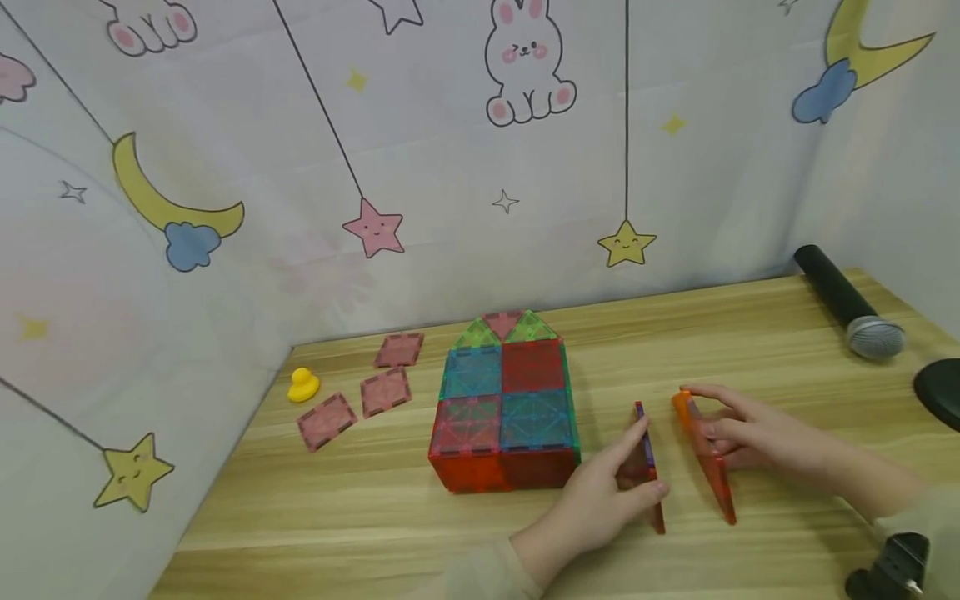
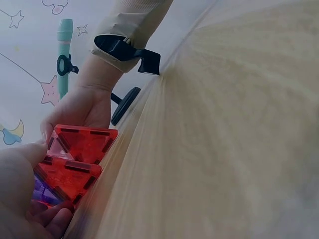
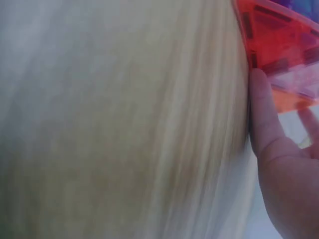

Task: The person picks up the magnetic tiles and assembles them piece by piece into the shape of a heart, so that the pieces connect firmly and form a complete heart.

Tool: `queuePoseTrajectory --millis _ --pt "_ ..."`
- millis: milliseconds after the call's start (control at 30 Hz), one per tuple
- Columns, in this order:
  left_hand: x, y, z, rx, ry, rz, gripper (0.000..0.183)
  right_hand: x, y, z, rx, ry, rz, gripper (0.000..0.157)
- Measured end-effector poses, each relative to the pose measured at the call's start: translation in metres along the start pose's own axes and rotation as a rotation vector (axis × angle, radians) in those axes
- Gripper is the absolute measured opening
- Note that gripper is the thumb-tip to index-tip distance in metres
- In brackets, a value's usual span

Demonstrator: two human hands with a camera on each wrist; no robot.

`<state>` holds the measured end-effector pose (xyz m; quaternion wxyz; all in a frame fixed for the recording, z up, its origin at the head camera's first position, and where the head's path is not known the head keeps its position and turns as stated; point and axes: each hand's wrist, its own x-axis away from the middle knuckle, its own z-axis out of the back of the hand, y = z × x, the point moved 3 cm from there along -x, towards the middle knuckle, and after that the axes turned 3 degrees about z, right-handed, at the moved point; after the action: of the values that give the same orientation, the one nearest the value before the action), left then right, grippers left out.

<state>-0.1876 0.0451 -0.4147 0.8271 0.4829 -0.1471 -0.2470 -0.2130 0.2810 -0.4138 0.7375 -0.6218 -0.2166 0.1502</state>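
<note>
My left hand [image 1: 588, 504] grips a joined panel of translucent magnetic tiles [image 1: 658, 518], standing nearly edge-on to the head camera. The left wrist view shows red and purple triangles in this panel [image 2: 70, 174]. My right hand [image 1: 783, 446] holds a second magnetic-tile panel [image 1: 705, 454] by its outer side. It is tilted, with orange, red and pink parts. A gap separates the two panels. Left of them stands a box-like block of magnetic tiles [image 1: 502, 400], with red and blue squares on top and green and pink triangles along its far edge.
Three pink square tiles [image 1: 386, 392] lie left of the block, near a yellow toy duck [image 1: 303, 385]. A black microphone [image 1: 843, 296] lies at the back right, beside a dark round base [image 1: 941, 392]. A patterned curtain [image 1: 450, 167] hangs behind the wooden table [image 1: 337, 525].
</note>
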Motion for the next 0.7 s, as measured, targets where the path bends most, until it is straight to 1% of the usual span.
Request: queuePoseTrajectory --millis 133,300,433,633,700 --pt "-0.001 -0.0008 -0.0015 0.036 -0.003 -0.002 0.068 0.0026 0.0023 -0.0011 -0.026 0.006 0.016 0.047" --pt "-0.0024 -0.0016 -0.0018 0.048 0.01 -0.014 0.069 0.0045 0.0022 -0.0017 -0.054 -0.015 0.038 0.045" --pt "-0.0036 -0.0025 -0.002 0.051 0.012 -0.023 0.069 0.0044 0.0014 -0.0027 -0.069 -0.013 0.042 0.049" --pt "-0.0039 -0.0027 -0.0028 0.056 0.01 -0.005 0.07 0.0039 0.0001 -0.0045 -0.033 -0.004 0.049 0.056" --pt "-0.0038 -0.0023 -0.0028 0.058 0.01 -0.002 0.069 0.0039 0.0 -0.0046 -0.025 -0.001 0.039 0.057"
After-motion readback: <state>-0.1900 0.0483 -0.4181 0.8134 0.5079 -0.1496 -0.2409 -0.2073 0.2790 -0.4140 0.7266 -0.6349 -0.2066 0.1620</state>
